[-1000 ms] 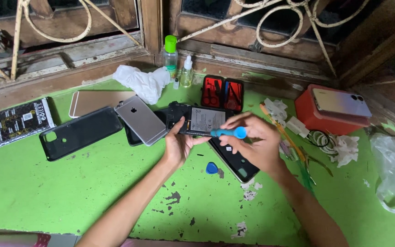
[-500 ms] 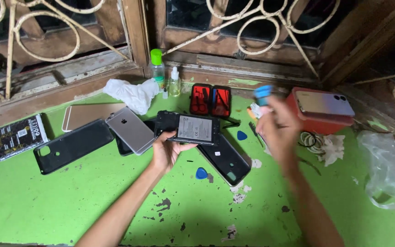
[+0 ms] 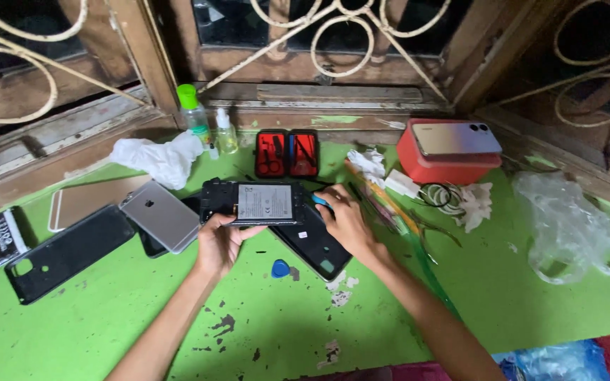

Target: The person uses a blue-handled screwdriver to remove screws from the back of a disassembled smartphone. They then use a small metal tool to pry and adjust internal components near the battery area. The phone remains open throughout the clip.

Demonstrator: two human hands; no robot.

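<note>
Hands worked on the opened phone [image 3: 252, 203]: left hand [image 3: 219, 243] gripped its lower edge, right hand [image 3: 344, 219] closed around a blue tool [image 3: 319, 200] at its side; next move probably needed careful prying.

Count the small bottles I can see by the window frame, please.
2. A clear bottle with a green cap stands at the back edge of the green table; a smaller white-capped bottle stands just right of it. Others may be hidden.

A chipped green table [image 3: 107, 331] carries phones [image 3: 160, 215], a black cover [image 3: 65, 254], a red box [image 3: 446, 166].
</note>
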